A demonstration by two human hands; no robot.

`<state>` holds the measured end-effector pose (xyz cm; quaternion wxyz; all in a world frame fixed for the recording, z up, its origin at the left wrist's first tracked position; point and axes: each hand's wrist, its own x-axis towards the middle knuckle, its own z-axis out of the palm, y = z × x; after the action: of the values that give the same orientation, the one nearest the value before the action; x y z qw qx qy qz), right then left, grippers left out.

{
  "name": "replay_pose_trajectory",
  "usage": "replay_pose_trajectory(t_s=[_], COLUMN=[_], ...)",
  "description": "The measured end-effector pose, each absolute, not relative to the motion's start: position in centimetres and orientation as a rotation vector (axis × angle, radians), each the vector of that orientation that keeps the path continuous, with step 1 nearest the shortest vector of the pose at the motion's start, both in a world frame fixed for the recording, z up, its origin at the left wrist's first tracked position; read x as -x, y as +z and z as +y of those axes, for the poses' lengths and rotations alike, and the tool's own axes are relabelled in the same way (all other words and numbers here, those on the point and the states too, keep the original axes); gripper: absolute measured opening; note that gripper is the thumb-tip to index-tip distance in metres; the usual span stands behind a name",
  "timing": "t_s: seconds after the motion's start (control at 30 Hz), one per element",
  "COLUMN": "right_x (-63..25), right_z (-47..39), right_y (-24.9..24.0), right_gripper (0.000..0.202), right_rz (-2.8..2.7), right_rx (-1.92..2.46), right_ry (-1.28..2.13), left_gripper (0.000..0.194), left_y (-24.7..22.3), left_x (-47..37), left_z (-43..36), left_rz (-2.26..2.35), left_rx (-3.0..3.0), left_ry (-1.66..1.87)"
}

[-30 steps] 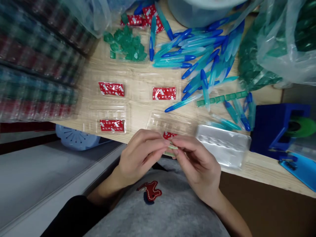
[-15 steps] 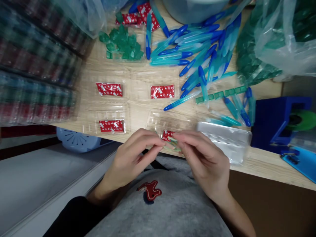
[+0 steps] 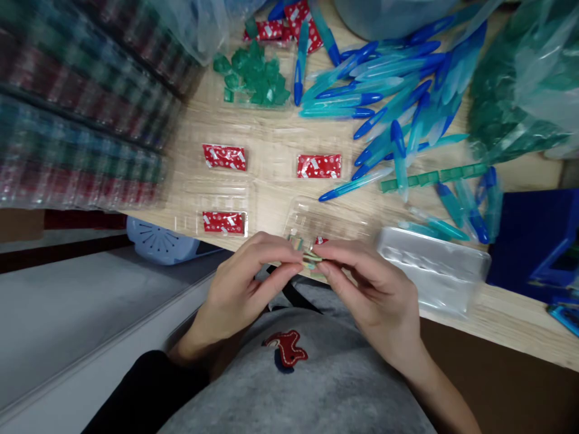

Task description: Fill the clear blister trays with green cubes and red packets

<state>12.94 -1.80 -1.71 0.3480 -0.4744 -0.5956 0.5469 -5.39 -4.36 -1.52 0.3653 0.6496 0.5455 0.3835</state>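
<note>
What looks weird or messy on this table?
The pen-shaped blue-and-turquoise sticks look messy: they're heaped at the upper right, pointing every which way, and one lies across the strip of green blocks. By contrast, three red packets sit apart in clear trays. Nothing looks clearly broken.

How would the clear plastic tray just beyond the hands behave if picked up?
The clear plastic tray looks thin and see-through, so it is probably light and may flex. Its moulded ridges might stiffen it somewhat. The loose-looking red packet could slide if tipped.
</note>
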Motion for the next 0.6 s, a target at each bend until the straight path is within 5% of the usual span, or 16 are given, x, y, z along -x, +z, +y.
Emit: replay_pose_trajectory(t_s=[0.3,0.6], right_x=[-12.26,-12.07], right_z=[-2.63,-1.98], right_y=[-2.06,-1.81], right_gripper=[0.044,0.041], right_rz=[-1.438,-1.423], right_rx=[1.144,1.194], right_ry=[1.621,1.506], left_gripper=[0.013,0.016], left_y=[-1.6,-1.36], left_x=[6.16,6.47], left_z=[-4.4,-4.14], left_rz=[1.44,1.299], left_rx=[-1.551,-1.392], left_ry=[0.997,1.034])
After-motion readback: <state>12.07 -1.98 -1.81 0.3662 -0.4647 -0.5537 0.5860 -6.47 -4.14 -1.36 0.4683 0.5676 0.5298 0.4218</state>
